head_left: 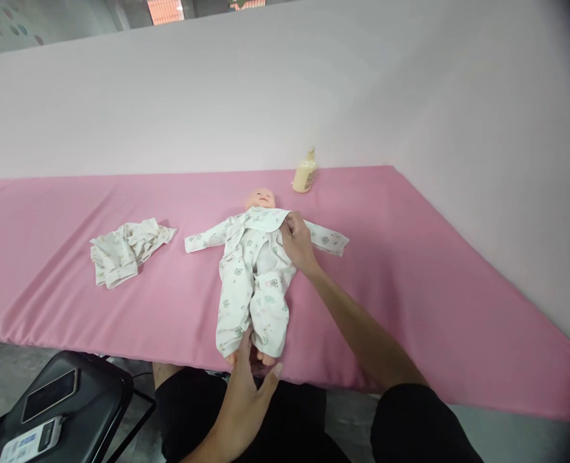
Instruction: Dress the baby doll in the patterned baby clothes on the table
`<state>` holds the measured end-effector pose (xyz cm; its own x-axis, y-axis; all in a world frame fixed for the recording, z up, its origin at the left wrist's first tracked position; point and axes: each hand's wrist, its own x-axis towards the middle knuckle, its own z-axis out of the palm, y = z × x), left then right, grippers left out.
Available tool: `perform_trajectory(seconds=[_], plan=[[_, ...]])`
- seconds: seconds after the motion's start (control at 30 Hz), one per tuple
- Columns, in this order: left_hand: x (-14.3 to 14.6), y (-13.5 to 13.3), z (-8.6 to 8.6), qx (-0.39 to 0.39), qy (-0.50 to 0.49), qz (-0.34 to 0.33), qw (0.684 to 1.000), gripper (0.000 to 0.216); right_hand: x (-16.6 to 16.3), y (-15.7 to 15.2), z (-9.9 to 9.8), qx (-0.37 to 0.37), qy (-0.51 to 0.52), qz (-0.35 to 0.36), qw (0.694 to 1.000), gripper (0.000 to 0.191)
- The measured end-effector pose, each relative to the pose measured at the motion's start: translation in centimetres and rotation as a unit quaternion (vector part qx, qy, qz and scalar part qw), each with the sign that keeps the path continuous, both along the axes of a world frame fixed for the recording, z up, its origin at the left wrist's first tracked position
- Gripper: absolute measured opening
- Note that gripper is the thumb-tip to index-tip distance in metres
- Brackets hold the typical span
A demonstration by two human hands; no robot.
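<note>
Pink plastic baby doll (261, 197): face-up under right hand (297, 243)
White printed cloth outfit (237, 273): long-sleeved, parted at belly
Right hand: pinching chest flap (264, 220)
Left hand (246, 395): thumb, fingers apart at bare feet (266, 359)

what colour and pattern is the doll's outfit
White, with small scattered printed motifs on the outfit, shown best in the head view.

Left hand (244, 402) at near centre, thumb spread away to the right, fingers pointing to the far side. Right forearm (362, 321) extends from near right toward far left; right hand (298, 243) farther out, fingers curled in a pinch.
</note>
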<state>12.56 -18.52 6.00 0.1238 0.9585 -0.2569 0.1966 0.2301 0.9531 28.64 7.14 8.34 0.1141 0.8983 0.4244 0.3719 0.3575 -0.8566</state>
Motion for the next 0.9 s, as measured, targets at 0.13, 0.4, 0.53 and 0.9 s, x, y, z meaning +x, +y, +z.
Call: perform_trajectory(seconds=[0.13,0.4,0.53,0.9], plan=[[0.6,1.2,0.6,-0.027,-0.121,0.039,0.992,0.069,-0.4,0.1,0.2,0.002,0.009,-0.022,1.000,0.019],[1.6,2.0,0.7,-0.075,-0.167,0.071,0.981,0.056,-0.4,0.0,0.4,-0.006,0.007,0.003,1.000,0.020],[1.2,1.8,0.3,-0.066,-0.106,0.022,0.992,0.061,-0.2,0.5,0.7,0.002,-0.028,0.047,0.999,0.021],[1.1,1.3,-0.2,0.018,-0.015,-0.056,0.998,0.073,-1.0,2.0,2.9,0.033,-0.216,-0.033,0.975,0.020]])
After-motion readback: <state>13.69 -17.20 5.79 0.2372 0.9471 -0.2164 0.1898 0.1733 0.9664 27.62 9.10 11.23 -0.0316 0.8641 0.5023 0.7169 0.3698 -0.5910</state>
